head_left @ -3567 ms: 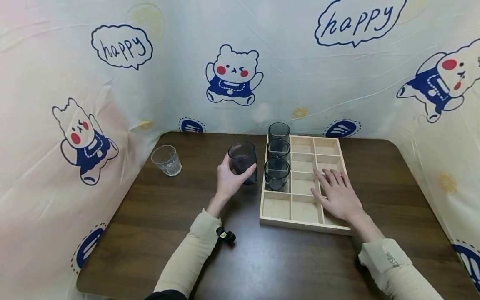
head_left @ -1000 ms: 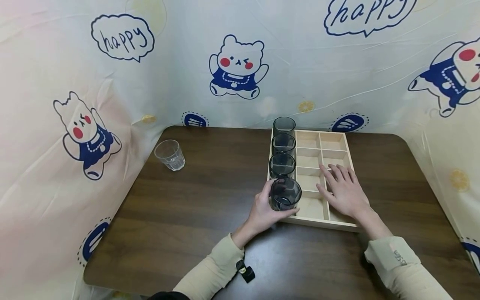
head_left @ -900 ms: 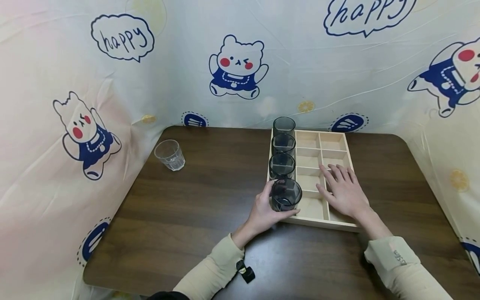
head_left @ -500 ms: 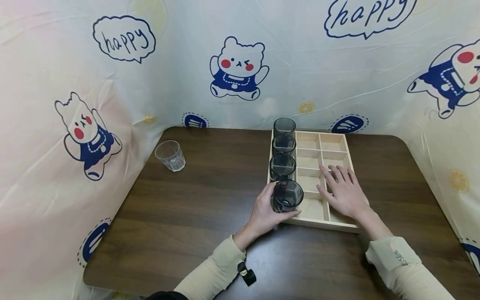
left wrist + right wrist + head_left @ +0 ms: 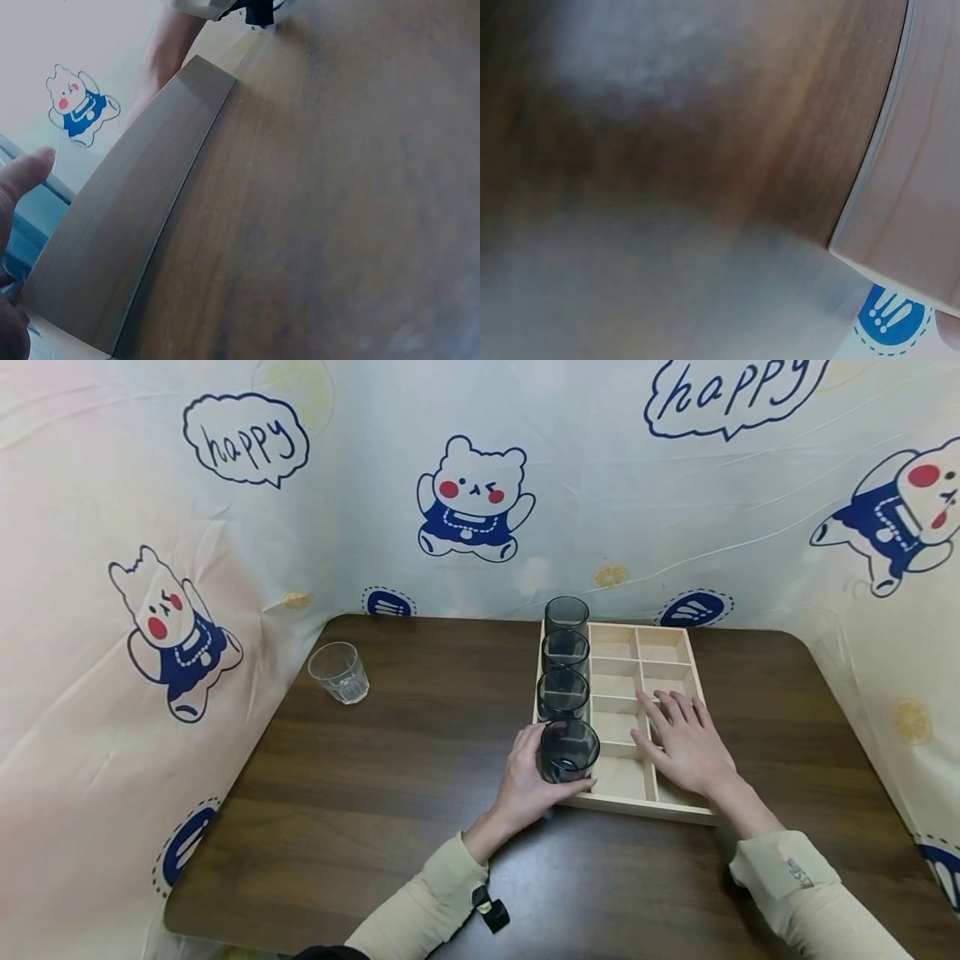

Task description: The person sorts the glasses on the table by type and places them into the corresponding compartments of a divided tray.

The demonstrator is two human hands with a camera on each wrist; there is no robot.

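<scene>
My left hand (image 5: 525,778) grips a dark smoky drinking glass (image 5: 568,752) at the near-left compartment of a pale wooden divided box (image 5: 637,808). Behind it, three more smoky glasses, among them one directly beyond (image 5: 562,692), stand in a row along the box's left column. My right hand (image 5: 688,745) rests on the box's right side, fingers spread and holding nothing. In the left wrist view, the thumb (image 5: 28,171) shows beside the box's outer wall (image 5: 127,202), with part of the glass (image 5: 34,225) behind it. The right wrist view shows mainly table and the box wall (image 5: 911,172).
A clear faceted glass (image 5: 341,673) stands at the left side of the dark wooden table (image 5: 360,810). Box compartments in the middle and right columns hold no glasses. A printed cloth (image 5: 337,510) hangs behind and at both sides of the table.
Since the oldest frame, my left hand has carried the smoky glass right from over the table to the box's near-left compartment. Lately it shifts only slightly. The right hand stays on the box.
</scene>
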